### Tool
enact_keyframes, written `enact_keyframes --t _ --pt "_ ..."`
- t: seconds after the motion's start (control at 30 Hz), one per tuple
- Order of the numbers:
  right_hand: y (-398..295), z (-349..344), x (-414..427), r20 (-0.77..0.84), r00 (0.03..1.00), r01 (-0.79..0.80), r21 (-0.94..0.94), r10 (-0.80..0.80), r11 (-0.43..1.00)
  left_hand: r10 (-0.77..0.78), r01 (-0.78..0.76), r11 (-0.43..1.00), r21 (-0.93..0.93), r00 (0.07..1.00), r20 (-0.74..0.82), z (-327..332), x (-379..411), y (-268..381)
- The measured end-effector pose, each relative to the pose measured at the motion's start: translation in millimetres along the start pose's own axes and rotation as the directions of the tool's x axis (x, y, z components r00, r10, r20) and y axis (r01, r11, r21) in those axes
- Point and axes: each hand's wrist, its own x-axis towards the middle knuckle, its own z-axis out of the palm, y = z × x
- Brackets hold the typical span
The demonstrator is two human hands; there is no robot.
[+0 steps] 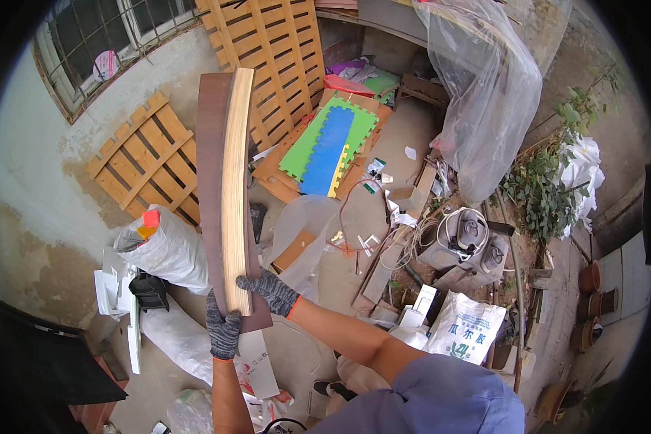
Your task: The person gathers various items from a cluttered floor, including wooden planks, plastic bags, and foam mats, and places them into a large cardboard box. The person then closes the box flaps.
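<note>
A long brown board (pixel 211 179) stands up before me, with a pale layered wooden piece (pixel 236 184) running along its face. Whether the two are joined, I cannot tell. My left hand (pixel 223 328), in a grey-black knit glove, grips the lower left edge, its thumb across the bottom of the pale wood. At the lower right edge, my right hand (pixel 271 292) wears a matching glove with an orange cuff. Its thumb presses on the pale wood, and the fingers behind the board are hidden.
Slatted wooden pallets (pixel 146 157) lean on the left wall near a stuffed white sack (pixel 165 249). Green and blue foam mats (pixel 328 144) lie on cardboard. Cables, a grey jug-like container (pixel 461 238) and a printed white bag (pixel 465 328) are to the right. Clear plastic sheeting (pixel 477 103) hangs beyond.
</note>
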Motion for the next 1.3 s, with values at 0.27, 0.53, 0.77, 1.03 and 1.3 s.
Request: enact_keyframes --t 0.27,0.53,0.77,1.03,1.3 --pt "-57 -6 -41 -0.293 0.920 0.277 0.018 -0.260 0.961 0.138 -0.098 0.987 -0.126 0.921 0.364 25 56 55" --pt "-100 -39 -13 -0.549 0.755 0.269 -0.240 -0.359 0.933 0.230 -0.337 0.928 0.160 0.854 0.466 64 115 30" --pt "-122 -101 5 -0.781 0.546 0.423 -0.055 -0.303 0.904 0.091 -0.254 0.956 0.149 0.738 0.669 29 89 -25" --pt "-89 -206 -34 -0.849 0.525 0.557 0.291 -0.058 0.778 -0.200 -0.221 0.903 0.369 0.545 0.814 76 108 35" --pt "-96 -265 -87 -0.910 0.413 0.604 0.302 0.034 0.738 -0.154 -0.370 0.869 0.328 0.428 0.891 149 108 45"
